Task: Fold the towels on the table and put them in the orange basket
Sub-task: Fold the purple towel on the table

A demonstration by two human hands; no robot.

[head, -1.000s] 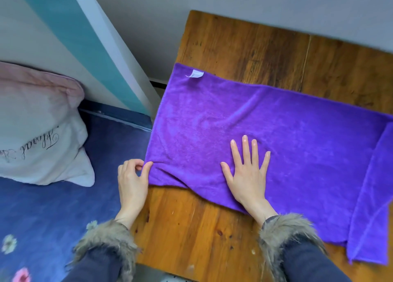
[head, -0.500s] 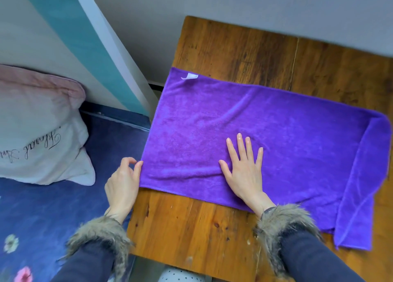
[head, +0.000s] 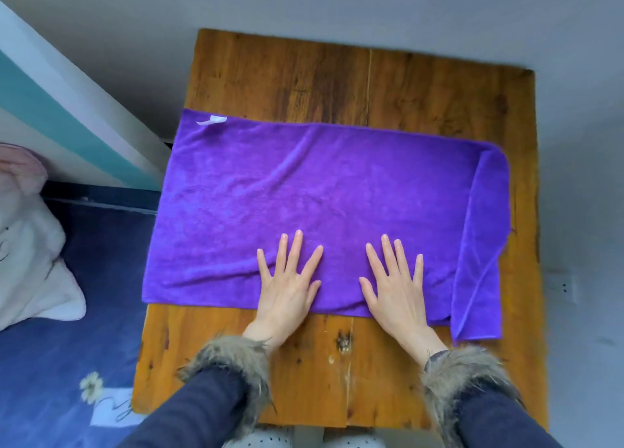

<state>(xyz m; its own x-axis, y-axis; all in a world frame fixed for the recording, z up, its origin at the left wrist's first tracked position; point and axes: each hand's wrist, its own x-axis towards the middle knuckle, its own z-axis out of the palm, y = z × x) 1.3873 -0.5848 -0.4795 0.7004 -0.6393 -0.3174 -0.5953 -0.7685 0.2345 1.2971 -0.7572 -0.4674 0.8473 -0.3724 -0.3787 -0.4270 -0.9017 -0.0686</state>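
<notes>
Towel of plush purple microfibre (head: 320, 191) lay spread lengthwise across the worn, knotty wooden table (head: 337, 76), its left end overhanging the table edge slightly and its right end already doubled back on itself in a narrow flap (head: 479, 252). A small white care tag (head: 212, 120) showed at the far left corner. The cloth seemed to be laid out flat so that its edges could be squared before the next fold, and the faint ridges running through the pile near its front edge suggested it needed smoothing first. Both hands were set side by side on the near portion of the towel, probably to press out those ridges and pin the cloth against sliding. The left hand (head: 287, 285) lay palm down with fingers straight and fanned wide, holding nothing, only pressing the fabric; the right hand (head: 395, 289) matched it, flat, fingers spread, gripping nothing. Fur-trimmed cuffs on dark sleeves (head: 466, 373) rested over the bare wood in front. A white pillow (head: 30, 255) sat on blue bedding at the left. No orange basket was in view.
</notes>
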